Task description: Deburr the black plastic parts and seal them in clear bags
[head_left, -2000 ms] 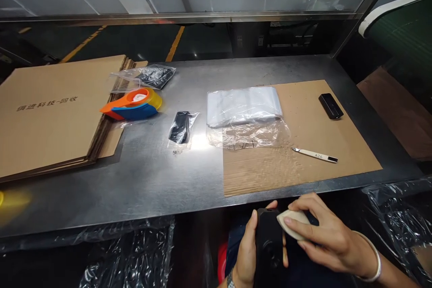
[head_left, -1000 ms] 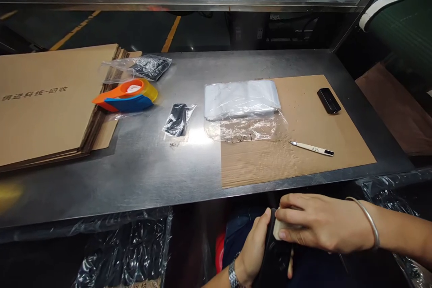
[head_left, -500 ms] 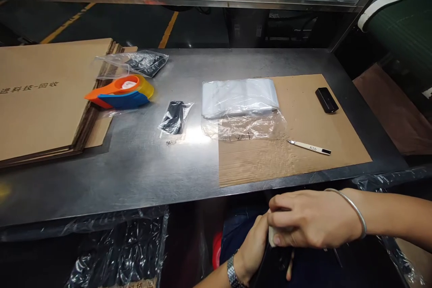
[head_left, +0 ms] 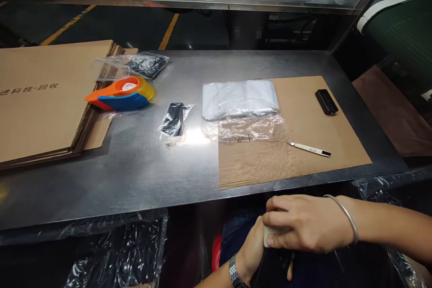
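Head view: the right hand (head_left: 307, 224) pinches a pale pad (head_left: 267, 236) at a black case (head_left: 270, 270), low toward five o'clock; the left hand (head_left: 251, 246) clasps the case's sides. The case looks stiff, possibly slippery, best gripped by its edges; the pad seems light. Toward twelve o'clock, a knife (head_left: 308, 148) lies on cardboard (head_left: 256, 171).

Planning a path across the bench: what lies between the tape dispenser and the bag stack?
In the head view, a bagged black part lies on the table between the tape dispenser and the bag stack.
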`<action>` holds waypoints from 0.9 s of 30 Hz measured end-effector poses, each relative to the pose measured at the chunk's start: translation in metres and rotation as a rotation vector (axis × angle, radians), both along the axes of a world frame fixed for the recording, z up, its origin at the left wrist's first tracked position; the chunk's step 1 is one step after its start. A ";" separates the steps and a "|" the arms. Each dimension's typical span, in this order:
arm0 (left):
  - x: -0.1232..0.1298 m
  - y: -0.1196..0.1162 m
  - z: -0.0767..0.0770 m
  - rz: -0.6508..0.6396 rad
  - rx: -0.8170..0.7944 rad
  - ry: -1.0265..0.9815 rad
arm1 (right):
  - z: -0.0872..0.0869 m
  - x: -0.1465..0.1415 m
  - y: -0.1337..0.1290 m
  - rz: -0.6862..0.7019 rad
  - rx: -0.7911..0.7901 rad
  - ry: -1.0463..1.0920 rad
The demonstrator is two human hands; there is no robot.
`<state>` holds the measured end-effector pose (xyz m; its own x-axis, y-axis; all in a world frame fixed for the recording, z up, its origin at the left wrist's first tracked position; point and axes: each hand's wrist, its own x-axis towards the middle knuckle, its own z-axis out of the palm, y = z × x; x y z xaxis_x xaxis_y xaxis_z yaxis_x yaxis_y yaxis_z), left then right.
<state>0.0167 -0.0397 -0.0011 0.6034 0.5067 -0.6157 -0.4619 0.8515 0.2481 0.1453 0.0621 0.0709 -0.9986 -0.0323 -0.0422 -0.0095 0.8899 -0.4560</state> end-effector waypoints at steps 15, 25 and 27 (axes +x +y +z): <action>-0.018 0.029 0.000 0.623 -0.006 0.025 | -0.050 0.021 -0.004 -0.867 -0.308 0.452; -0.013 0.026 0.006 0.695 0.229 0.009 | -0.064 0.022 -0.022 -0.918 -0.353 0.447; -0.013 0.025 0.006 0.696 0.259 -0.003 | -0.065 0.023 -0.024 -0.915 -0.363 0.450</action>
<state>0.0038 -0.0147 0.0047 0.0915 0.9015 -0.4231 -0.8743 0.2761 0.3993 0.1681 0.0381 0.0063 -0.5718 0.7966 0.1962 0.3573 0.4571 -0.8145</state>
